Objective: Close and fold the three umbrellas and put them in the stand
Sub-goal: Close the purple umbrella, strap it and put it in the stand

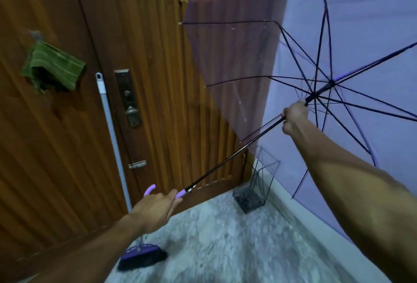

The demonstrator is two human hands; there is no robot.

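Scene: A person stood by a wooden door (pixel 158 79) holding an open, see-through purple umbrella (pixel 237 61) out in front, its canopy spread toward the wall on the right.
Left hand: The left hand (pixel 155 208) was wrapped around the curved lilac handle (pixel 150 190), fingers (pixel 173 206) closed on it.
Right hand: The right hand (pixel 293 116) gripped the black shaft (pixel 225 160) just below the sliding ring where the ribs (pixel 300 57) met, fingers closed around the rod.
Stand: A wire stand (pixel 257 183) sat on the speckled floor (pixel 225 249) in the corner between door and wall, below the canopy; no umbrella appeared to be in it.
Step in hand: Closing this umbrella looked to be the work of the moment, with the canopy fully open.
Doing it well: The left hand would best keep the handle steady while the right released the catch and drew the slider straight down the shaft, keeping the rib tips away from the door and wall.
Nearby: A broom (pixel 142 255) leaned against the door at left, well clear of the stand.
Other umbrellas: Not in view.
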